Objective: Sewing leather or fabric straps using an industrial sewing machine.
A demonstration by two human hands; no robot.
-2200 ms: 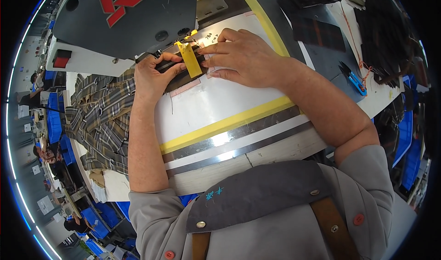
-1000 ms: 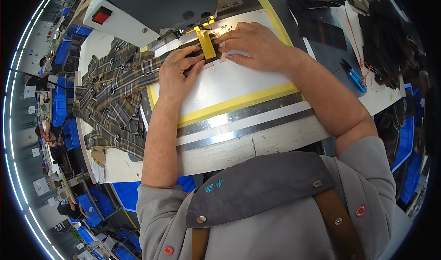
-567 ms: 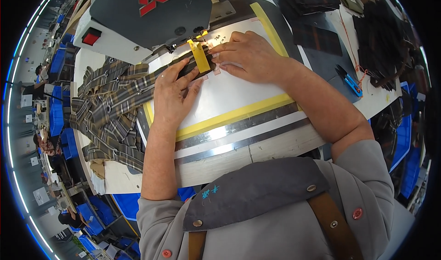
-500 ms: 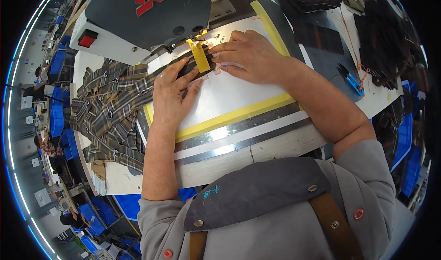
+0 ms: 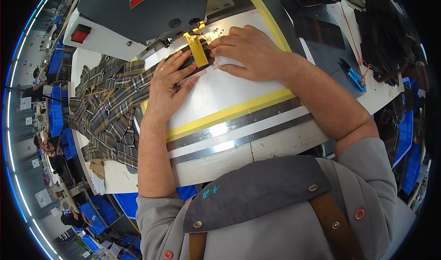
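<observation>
My left hand (image 5: 167, 88) lies with fingers spread and stretched over the strip of dark plaid fabric (image 5: 144, 82), just left of the yellow upright piece (image 5: 197, 52) at the sewing machine's needle area. On the other side of that piece, my right hand (image 5: 252, 53) rests its bent fingertips at the fabric's end, the thumb set apart on the white sheet (image 5: 206, 97). Above both hands looms the dark grey head of the sewing machine (image 5: 142, 16). The needle itself is too small to make out.
Plaid garment pieces with metal fittings (image 5: 108, 115) are heaped left of the machine. Yellow tape (image 5: 234, 113) borders the white sheet. Blue thread snips (image 5: 353, 76) lie at the right, near dark fabric stacks (image 5: 376, 35). A red switch (image 5: 81, 33) sits on the machine.
The whole view has shifted a little, so the machine and sheet sit slightly higher and further left. Both hands keep nearly the same places beside the yellow piece.
</observation>
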